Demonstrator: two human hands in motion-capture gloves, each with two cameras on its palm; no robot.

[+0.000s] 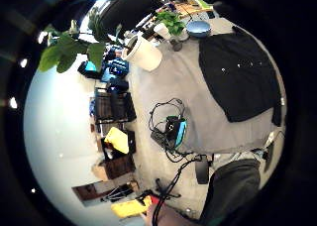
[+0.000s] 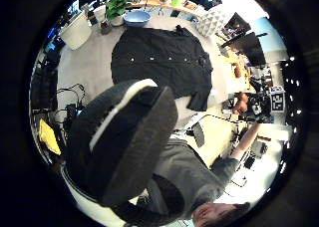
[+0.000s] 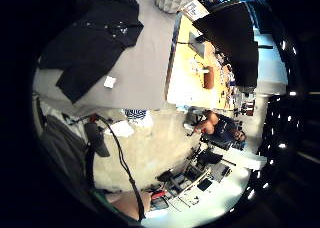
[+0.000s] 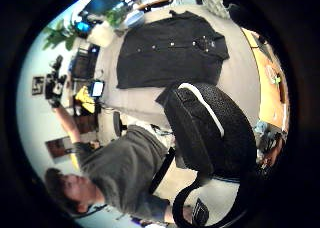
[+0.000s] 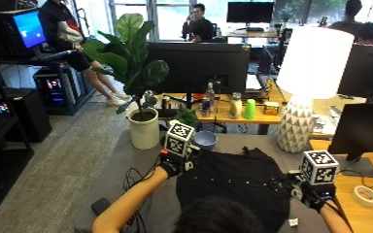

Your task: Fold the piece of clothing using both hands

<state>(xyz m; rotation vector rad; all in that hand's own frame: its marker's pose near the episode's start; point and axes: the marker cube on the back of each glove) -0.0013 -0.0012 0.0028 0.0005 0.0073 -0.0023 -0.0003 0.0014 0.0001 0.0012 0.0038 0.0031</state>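
Both hands (raised) above the flat shirt point(image 5: 238, 187).

A grey table point(image 5: 131, 160) is sitting in an office, with a blue bowl point(image 5: 204, 140) lying near its far edge beside a white pot point(image 5: 144, 130) holding a large-leaved plant point(image 5: 127, 53). A white lamp point(image 5: 307, 82) with a faceted base is standing at the far right corner, dark monitors point(image 5: 198, 65) lining the desk behind.

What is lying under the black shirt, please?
The black shirt lies spread flat on the grey table; grey surface shows all around it. Whether anything is beneath the cloth itself cannot be seen, as the shirt covers that part.
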